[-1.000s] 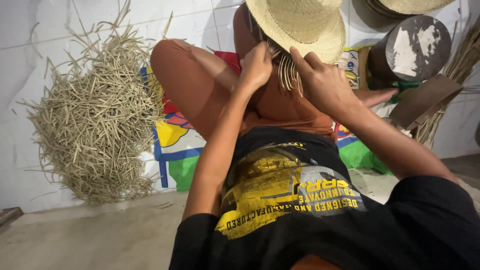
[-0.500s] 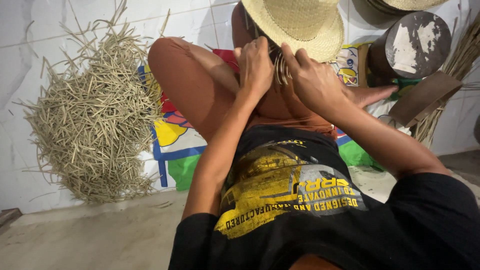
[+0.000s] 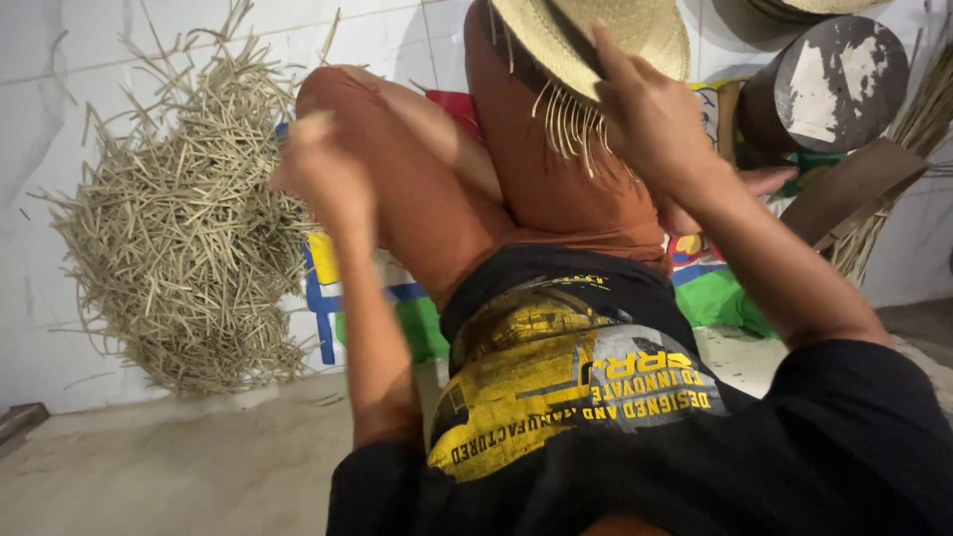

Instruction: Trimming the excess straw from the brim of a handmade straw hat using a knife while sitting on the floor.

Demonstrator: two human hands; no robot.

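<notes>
Straw hat (image 3: 596, 40), woven, unfinished: being held at the top of the view, over the raised knees, with loose straw ends (image 3: 568, 121) hanging from its brim. Right hand (image 3: 650, 114): being kept closed on the hat's brim, fingers wrapped over the weave. Left hand (image 3: 323, 174): being held apart from the hat, out toward the straw pile (image 3: 189, 238); blurred, so whether it is open or closed cannot be told. Straw pile: being kept heaped against the white tiled wall (image 3: 99, 60). Round wooden block (image 3: 829, 84): being kept at upper right, beside the hat.
</notes>
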